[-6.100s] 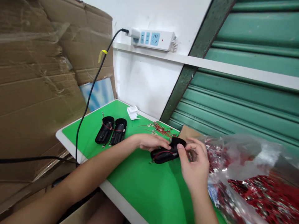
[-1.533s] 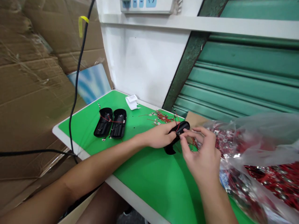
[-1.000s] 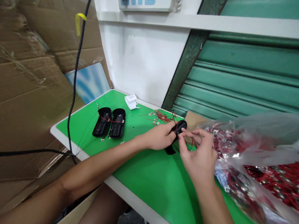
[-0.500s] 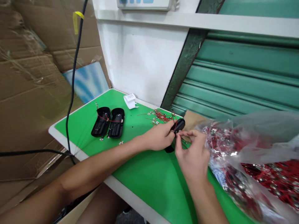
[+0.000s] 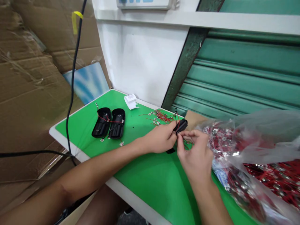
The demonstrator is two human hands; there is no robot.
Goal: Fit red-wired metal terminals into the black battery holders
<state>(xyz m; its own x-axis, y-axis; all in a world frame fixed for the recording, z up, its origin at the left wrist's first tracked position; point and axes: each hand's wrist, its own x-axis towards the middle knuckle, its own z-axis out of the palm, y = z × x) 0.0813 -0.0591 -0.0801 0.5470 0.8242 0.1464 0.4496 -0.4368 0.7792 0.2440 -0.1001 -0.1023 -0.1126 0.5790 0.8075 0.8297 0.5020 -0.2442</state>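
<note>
My left hand [image 5: 162,137] is wrapped round a black plastic casing [image 5: 182,125], tilted above the green table. Thin red and black wires rise from the casing. The thumb and forefinger of my right hand [image 5: 195,150] are pinched together at the casing's near side; the small part between them is too hidden to name. Two more black casings [image 5: 101,123] [image 5: 117,124] lie open side by side at the left, with red wires across them and small metal contacts at their edges. Behind my hands is a loose pile of red-wired metal contacts [image 5: 163,116].
A clear plastic bag [image 5: 260,140] full of red-wired metal parts fills the right side. Folded white paper [image 5: 131,101] lies at the back of the green table [image 5: 150,181]. A black cable [image 5: 73,78] hangs at the left before cardboard [image 5: 30,93].
Both hands and the held casing have shifted very slightly to the right. The grips look the same.
</note>
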